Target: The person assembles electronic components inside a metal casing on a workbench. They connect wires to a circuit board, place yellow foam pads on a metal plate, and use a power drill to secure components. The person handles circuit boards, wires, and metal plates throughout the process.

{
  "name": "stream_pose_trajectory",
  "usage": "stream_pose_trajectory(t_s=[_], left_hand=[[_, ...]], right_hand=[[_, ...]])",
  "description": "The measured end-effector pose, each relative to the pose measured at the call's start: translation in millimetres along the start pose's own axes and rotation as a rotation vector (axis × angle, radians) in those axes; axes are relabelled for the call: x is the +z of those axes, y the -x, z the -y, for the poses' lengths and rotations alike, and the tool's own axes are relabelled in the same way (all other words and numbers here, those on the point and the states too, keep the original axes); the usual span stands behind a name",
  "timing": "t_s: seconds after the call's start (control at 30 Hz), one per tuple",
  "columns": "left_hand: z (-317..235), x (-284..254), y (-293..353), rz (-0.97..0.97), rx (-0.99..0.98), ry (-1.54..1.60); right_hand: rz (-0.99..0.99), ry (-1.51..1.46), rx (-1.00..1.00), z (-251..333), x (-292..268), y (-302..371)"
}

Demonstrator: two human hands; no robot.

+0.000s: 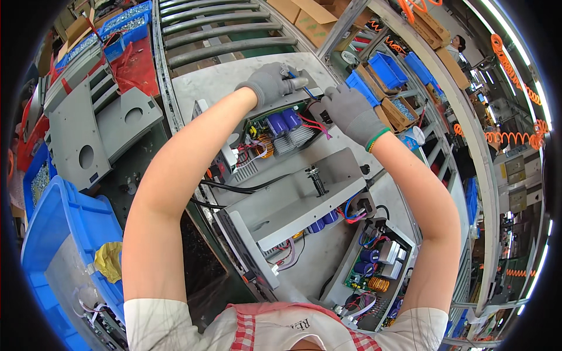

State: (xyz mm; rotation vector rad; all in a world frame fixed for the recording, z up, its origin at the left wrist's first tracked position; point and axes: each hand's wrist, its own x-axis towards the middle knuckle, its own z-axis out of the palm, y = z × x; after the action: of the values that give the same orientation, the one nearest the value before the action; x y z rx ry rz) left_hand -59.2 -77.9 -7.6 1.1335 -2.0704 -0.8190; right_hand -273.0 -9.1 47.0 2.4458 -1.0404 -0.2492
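Note:
Two grey-gloved hands work over the far open metal chassis, which holds a circuit board with purple-blue capacitors (284, 121), a finned heatsink (295, 139) and a copper coil (265, 146). My left hand (272, 83) is closed, with a thin blue strand (305, 89), apparently a wire, coming from its fingers. The strand runs toward my right hand (351, 114), whose fingers curl at the chassis's right end beside a black part (325, 117). What the right fingertips grip is hidden. Pink-red wires (316, 124) hang just below them.
Nearer stands a grey metal housing (298, 199) with a black threaded fitting; another open chassis (374, 269) lies at lower right. Grey panels (99, 128) and a blue bin (64, 234) are at left. Beyond lies a roller conveyor (222, 29); parts bins (386, 71) stand at right.

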Motion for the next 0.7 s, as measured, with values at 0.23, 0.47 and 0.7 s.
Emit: stream_pose_trajectory(t_s=[0.23, 0.47, 0.7], left_hand=[[14.2, 7.1, -10.4, -0.014, -0.008, -0.126], [9.8, 10.2, -11.7, 0.028, -0.062, -0.122], [15.4, 15.0, -14.1, -0.005, -0.020, -0.173]], right_hand=[[-0.389, -0.617, 0.046, 7.6, 35.6, -9.2], [-0.143, -0.879, 0.171, 28.4, 20.6, -5.6], [-0.203, -0.646, 0.198, 22.5, 28.0, -8.9]])
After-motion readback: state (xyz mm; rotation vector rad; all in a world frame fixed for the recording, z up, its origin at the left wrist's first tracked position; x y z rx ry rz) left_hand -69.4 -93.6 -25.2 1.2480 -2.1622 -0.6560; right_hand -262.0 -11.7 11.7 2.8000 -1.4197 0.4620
